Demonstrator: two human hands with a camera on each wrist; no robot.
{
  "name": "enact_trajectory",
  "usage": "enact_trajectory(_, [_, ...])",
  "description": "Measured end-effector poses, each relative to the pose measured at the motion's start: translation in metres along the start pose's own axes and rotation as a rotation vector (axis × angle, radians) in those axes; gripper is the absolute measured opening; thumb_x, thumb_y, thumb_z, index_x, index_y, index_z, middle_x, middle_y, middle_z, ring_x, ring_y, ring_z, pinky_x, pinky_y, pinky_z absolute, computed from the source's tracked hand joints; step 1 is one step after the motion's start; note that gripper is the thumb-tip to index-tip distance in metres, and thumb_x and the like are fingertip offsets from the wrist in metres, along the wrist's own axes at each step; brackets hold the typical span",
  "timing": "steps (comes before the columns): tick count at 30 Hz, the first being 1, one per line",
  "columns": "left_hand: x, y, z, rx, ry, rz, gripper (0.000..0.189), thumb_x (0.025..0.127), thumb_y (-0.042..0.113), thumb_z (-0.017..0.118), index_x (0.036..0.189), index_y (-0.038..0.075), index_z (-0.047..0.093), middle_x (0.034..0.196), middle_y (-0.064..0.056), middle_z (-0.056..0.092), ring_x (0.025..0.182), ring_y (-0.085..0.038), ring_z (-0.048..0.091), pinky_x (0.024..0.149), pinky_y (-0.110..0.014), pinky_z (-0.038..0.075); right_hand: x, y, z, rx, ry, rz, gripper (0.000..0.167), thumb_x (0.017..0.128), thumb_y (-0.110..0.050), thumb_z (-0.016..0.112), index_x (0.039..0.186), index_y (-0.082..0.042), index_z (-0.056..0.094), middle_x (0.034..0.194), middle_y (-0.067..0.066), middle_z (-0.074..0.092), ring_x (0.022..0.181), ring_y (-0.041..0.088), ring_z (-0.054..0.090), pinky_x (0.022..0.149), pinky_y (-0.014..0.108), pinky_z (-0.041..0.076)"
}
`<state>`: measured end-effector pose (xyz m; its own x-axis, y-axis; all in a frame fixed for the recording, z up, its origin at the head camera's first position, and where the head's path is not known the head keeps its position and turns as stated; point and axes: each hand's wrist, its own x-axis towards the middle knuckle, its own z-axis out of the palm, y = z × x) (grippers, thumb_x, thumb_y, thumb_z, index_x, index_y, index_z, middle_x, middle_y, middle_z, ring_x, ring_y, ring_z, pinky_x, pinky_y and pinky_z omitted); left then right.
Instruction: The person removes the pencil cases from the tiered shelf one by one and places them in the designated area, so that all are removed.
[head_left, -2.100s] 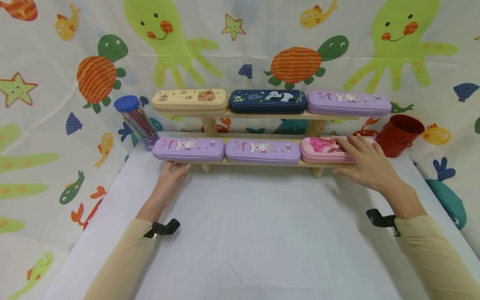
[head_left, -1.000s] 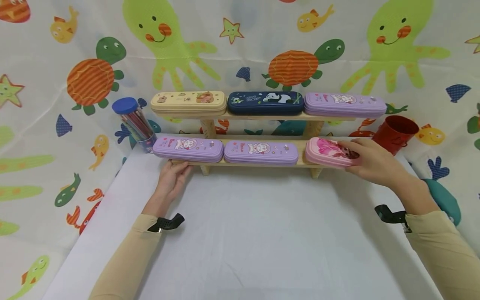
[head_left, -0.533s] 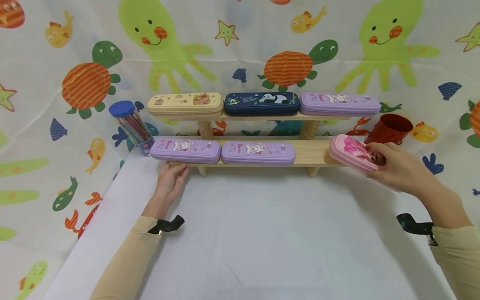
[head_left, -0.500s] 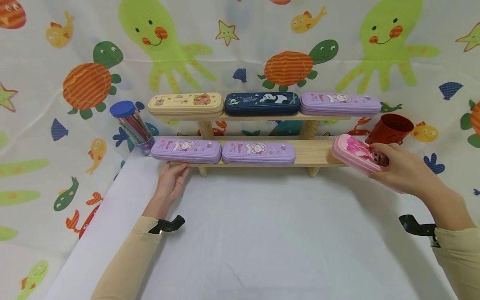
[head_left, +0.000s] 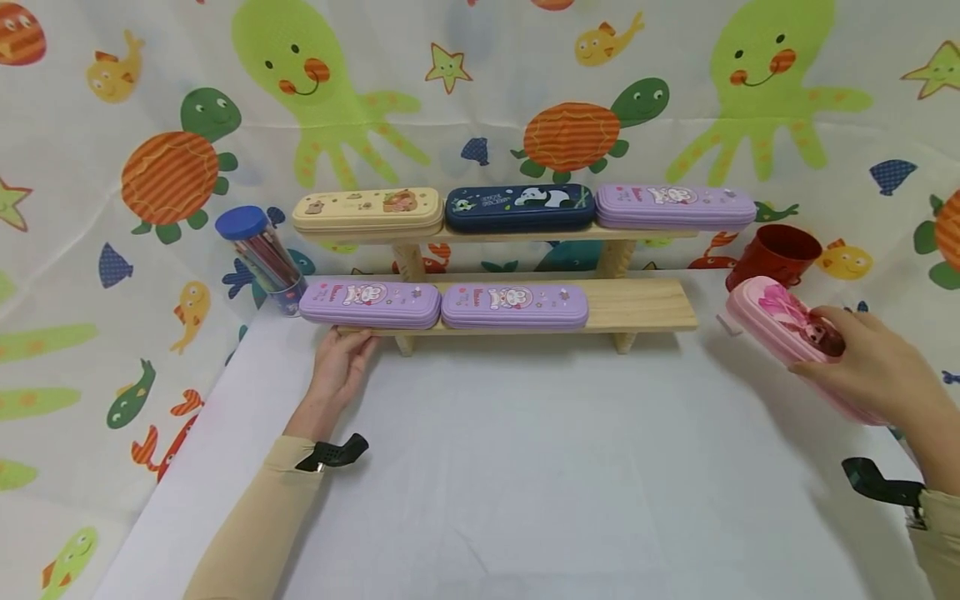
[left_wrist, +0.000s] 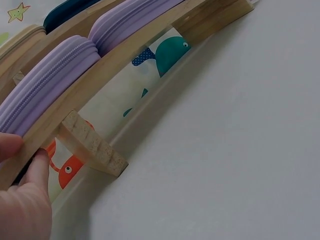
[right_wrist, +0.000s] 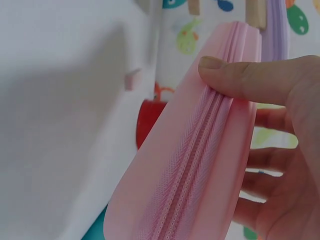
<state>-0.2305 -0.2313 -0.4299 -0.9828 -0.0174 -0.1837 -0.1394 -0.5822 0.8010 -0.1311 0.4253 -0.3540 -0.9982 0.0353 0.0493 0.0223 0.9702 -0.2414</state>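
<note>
My right hand point(head_left: 877, 358) grips a pink pencil case point(head_left: 765, 312) with a doll picture on its lid, off the shelf's right end. In the right wrist view the thumb presses its zipper side and the fingers point(right_wrist: 272, 158) lie behind. My left hand point(head_left: 341, 367) holds the front edge of the wooden two-tier shelf point(head_left: 637, 307) at its lower left, with thumb and a finger round the board in the left wrist view. Two purple rabbit pencil cases point(head_left: 371, 302) sit on the lower tier. Cream point(head_left: 367, 210), navy panda point(head_left: 519, 207) and purple point(head_left: 675, 207) cases line the upper tier.
A blue-lidded tub of coloured pens point(head_left: 262, 254) stands left of the shelf. A red cup point(head_left: 776, 254) is behind the pink case. A small pale pink piece point(head_left: 729, 323) shows near the shelf's right end. A sea-animal cloth point(head_left: 480, 83) hangs behind the white table point(head_left: 510, 450).
My right hand took hold of the pink pencil case, lifted it from the lower tier and carried it right, tilting it. The left hand stays at the shelf edge. The view shifted slightly.
</note>
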Motion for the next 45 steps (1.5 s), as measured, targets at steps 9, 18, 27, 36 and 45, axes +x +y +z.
enact_trajectory(9, [-0.002,0.0,-0.003,-0.022,0.016,-0.009,0.06,0.098,-0.015,0.037,0.151,0.011,0.024,0.143,-0.003,0.044,0.136,-0.015,0.045,0.115,-0.024,0.042,-0.018,0.027,0.006,-0.021,-0.052,0.133,0.103,0.076,-0.05,0.082,0.14,0.014,0.032,0.113,0.039,0.042,0.091,0.047,0.042,0.071,0.069,0.051])
enact_trajectory(18, [-0.003,0.001,-0.003,-0.003,-0.016,-0.006,0.068,0.099,-0.013,0.038,0.157,0.013,0.015,0.159,-0.005,0.029,0.15,-0.019,0.03,0.116,-0.023,0.04,-0.033,0.051,0.02,-0.021,-0.115,0.216,0.104,0.074,-0.047,0.084,0.136,0.017,0.03,0.113,0.041,0.043,0.091,0.048,0.042,0.075,0.074,0.047])
enact_trajectory(27, [-0.003,0.0,-0.002,0.0,0.0,-0.009,0.066,0.098,-0.013,0.039,0.156,0.012,0.019,0.153,-0.004,0.037,0.145,-0.017,0.036,0.115,-0.023,0.041,-0.042,0.061,0.03,-0.007,-0.201,0.266,0.103,0.076,-0.054,0.079,0.131,0.019,0.03,0.108,0.042,0.041,0.087,0.046,0.043,0.069,0.066,0.049])
enact_trajectory(36, [-0.003,0.001,-0.002,-0.011,-0.006,-0.019,0.068,0.098,-0.014,0.04,0.157,0.013,0.018,0.15,-0.002,0.041,0.145,-0.016,0.036,0.116,-0.023,0.041,-0.046,0.058,0.034,-0.01,-0.201,0.297,0.101,0.078,-0.048,0.079,0.134,0.019,0.028,0.11,0.042,0.036,0.093,0.05,0.04,0.071,0.068,0.049])
enact_trajectory(45, [-0.003,0.0,-0.002,-0.016,-0.011,-0.014,0.067,0.098,-0.013,0.04,0.156,0.011,0.019,0.146,-0.002,0.045,0.13,-0.011,0.052,0.113,-0.023,0.043,-0.044,0.046,0.033,-0.037,-0.23,0.363,0.102,0.081,-0.043,0.077,0.142,0.018,0.023,0.12,0.045,0.026,0.098,0.054,0.037,0.082,0.076,0.047])
